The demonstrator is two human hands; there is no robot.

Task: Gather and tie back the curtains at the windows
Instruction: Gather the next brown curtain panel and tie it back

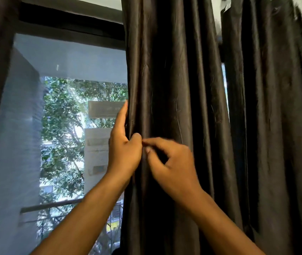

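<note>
Both forearms reach up to the dark curtain hanging right of the window. The left hand grips the curtain's edge, fingers wrapped behind the fold and hidden. The right hand, blurred, pinches fabric beside the left thumb. A second curtain hangs further right.

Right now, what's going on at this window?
A person is gathering the dark curtain beside the uncovered window. The left hand grips its edge, index finger stretched up along the hem. The right hand pinches a fold right next to the left thumb. The curtain hangs full length, with no tie-back visible. A second dark curtain hangs to the right.
</note>
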